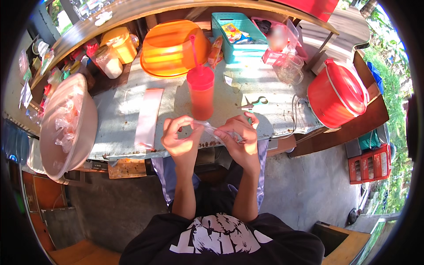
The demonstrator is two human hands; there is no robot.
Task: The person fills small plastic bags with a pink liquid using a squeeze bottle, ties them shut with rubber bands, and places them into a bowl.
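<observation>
A clear plastic strip or bag (209, 128) is stretched between my two hands at the table's near edge. My left hand (181, 137) pinches one end of it between thumb and forefinger. The other end is gathered in the fingers of my right hand (239, 135). Just beyond them stands a pink tumbler (201, 96) with a lid and straight. To the left lies a flat stack of clear plastic bags (148, 119). Scissors (254, 103) with dark and teal handles rest to the right, beyond my right hand.
A large plastic basin (90, 132) holding knotted plastic bags (68, 122) tilts at the left. An orange basin (172, 49), a teal basket (245, 54) and a glass mug (291, 71) line the back. A red lidded bucket (334, 96) stands right, near a cord (294, 116).
</observation>
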